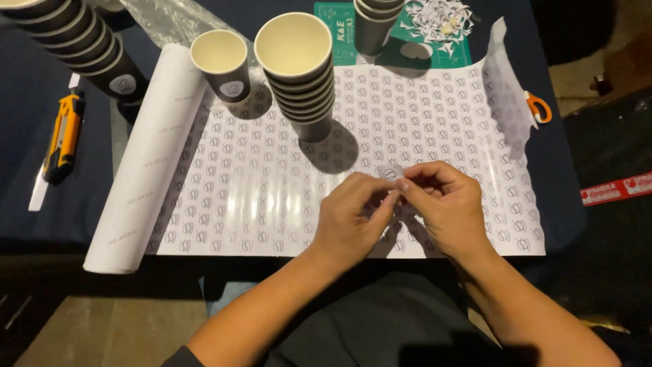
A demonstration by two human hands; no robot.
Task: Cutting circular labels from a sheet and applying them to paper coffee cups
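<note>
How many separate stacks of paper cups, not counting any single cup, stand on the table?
3: a leaning stack at the far left, a tall stack on the sticker sheet, and a stack on the green mat, cropped.

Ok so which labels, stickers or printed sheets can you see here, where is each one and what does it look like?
Small sticker: pinched between left hand and right hand, pale, roundish.
Sticker sheet: unrolled across the table, white, rows of small grey emblems.
Cup label: on the single dark cup, oval, white.
Tape strip: right edge, red with white print.
Cutting mat: far side, green, white markings.
</note>
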